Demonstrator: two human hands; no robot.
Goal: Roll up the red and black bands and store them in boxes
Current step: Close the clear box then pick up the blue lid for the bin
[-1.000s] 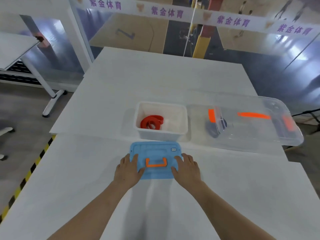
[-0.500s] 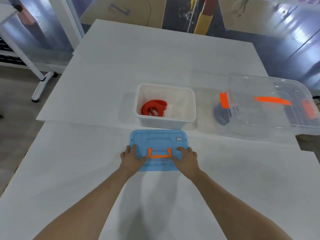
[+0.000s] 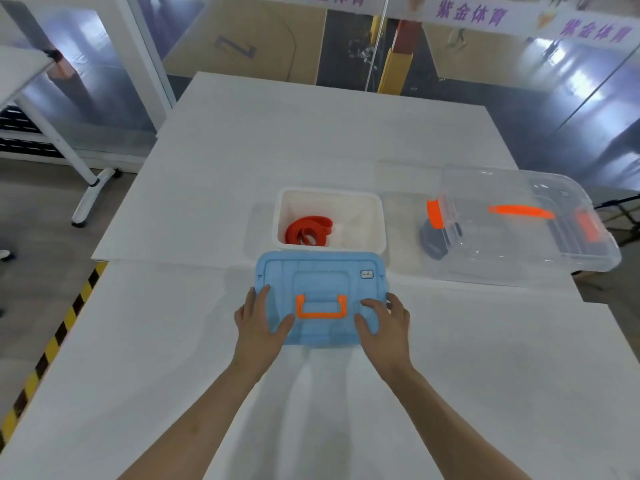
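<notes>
Coils of the red band (image 3: 309,231) lie flattened, long axis left to right, in the open white plastic box (image 3: 360,209). Just before it, the left hand (image 3: 258,323) and right hand (image 3: 384,323) grip the ribbed rectangular blue lid (image 3: 320,278) by its near corners, thumbs on top. To the right on the desk (image 3: 173,341), a clear lidded box (image 3: 519,244) holds the black band (image 3: 433,242).
</notes>
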